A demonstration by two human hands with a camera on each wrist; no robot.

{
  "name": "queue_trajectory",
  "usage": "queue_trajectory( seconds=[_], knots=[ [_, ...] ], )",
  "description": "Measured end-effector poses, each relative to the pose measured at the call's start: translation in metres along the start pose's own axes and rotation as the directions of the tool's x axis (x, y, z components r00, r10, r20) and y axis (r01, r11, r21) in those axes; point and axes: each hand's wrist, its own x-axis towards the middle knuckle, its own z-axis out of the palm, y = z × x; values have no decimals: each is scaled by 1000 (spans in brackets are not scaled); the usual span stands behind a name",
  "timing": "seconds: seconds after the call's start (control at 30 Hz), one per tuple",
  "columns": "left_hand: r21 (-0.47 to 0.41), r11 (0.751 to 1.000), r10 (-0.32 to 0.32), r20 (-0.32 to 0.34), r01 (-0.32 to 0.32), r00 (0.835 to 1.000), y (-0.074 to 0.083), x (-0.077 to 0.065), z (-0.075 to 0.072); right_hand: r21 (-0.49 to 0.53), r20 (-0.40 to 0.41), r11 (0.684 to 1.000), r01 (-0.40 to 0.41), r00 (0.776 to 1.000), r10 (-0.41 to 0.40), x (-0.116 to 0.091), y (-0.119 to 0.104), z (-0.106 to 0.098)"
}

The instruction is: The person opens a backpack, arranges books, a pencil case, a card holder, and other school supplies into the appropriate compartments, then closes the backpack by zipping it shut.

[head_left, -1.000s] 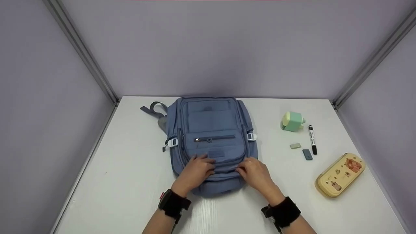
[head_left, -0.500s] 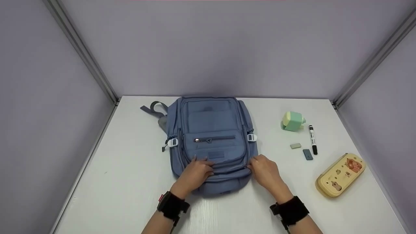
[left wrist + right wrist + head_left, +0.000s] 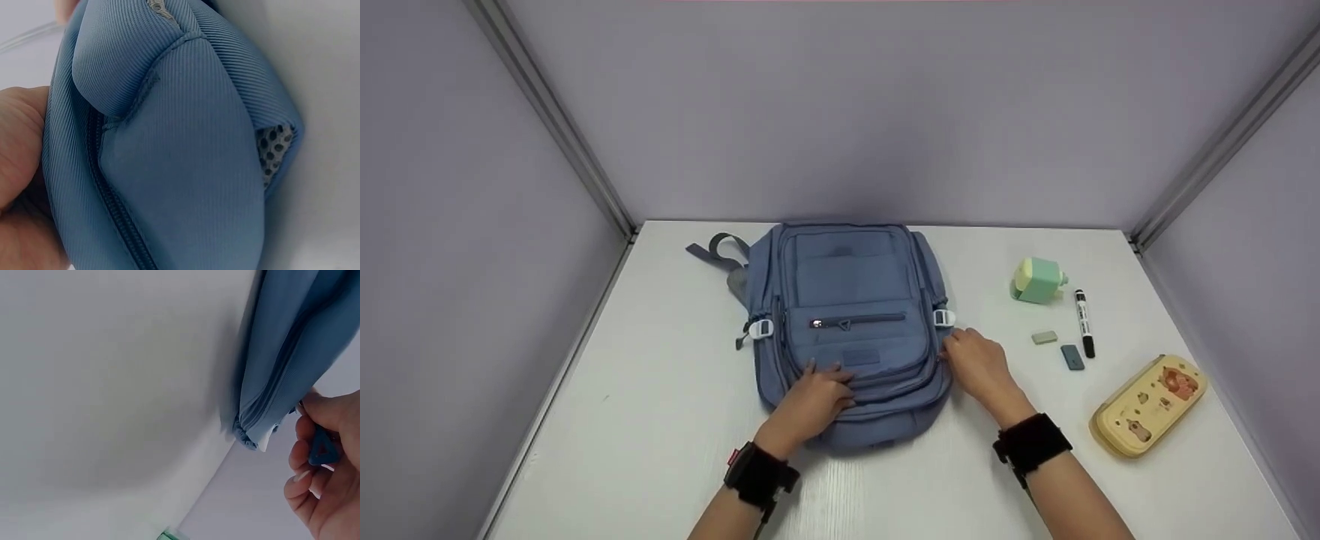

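Note:
A blue backpack (image 3: 847,281) lies on its back on the white table, its front pockets facing up. My left hand (image 3: 811,403) holds the lower front of the bag, fingers over the fabric below the label patch; its fingertips are partly hidden in the left wrist view. At the bag's right side, my right hand (image 3: 979,364) pinches a zipper pull, seen as a blue triangular tab (image 3: 316,458) in the right wrist view. The zipper (image 3: 121,211) curving round the lower compartment shows in the left wrist view.
To the right lie a green and yellow bottle-shaped item (image 3: 1039,280), a marker (image 3: 1084,324), a small pale block (image 3: 1044,337), a dark blue-grey block (image 3: 1072,358) and a yellow pencil case (image 3: 1147,409). Grey panels (image 3: 847,112) wall the table's back and sides.
My right hand has moved right and then up along the bag's right edge with the zipper pull; the lower compartment's opening has drawn together there. My left hand has stayed in place.

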Motion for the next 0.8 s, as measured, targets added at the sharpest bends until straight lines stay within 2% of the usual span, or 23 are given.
queue_trajectory(
  seconds=[0.27,0.4,0.5,0.7,0.8],
  knots=[
    [-11,1000,11,6,-11,1000,0,-2,-1,-48,-20,998,29,999,-30,32,12,0],
    [-27,999,17,1,-17,1000,-1,-4,-2,-75,-59,997,34,998,-39,49,17,4],
    [-32,999,23,-3,-23,1000,-2,-5,-1,-81,-77,997,19,997,-25,61,20,6],
    [-22,999,41,-15,-41,999,-3,-6,0,-76,-53,996,-41,998,37,82,24,11],
    [-17,999,48,-25,-49,999,-2,-5,1,-89,-67,994,-70,996,64,90,25,14]
  ],
)
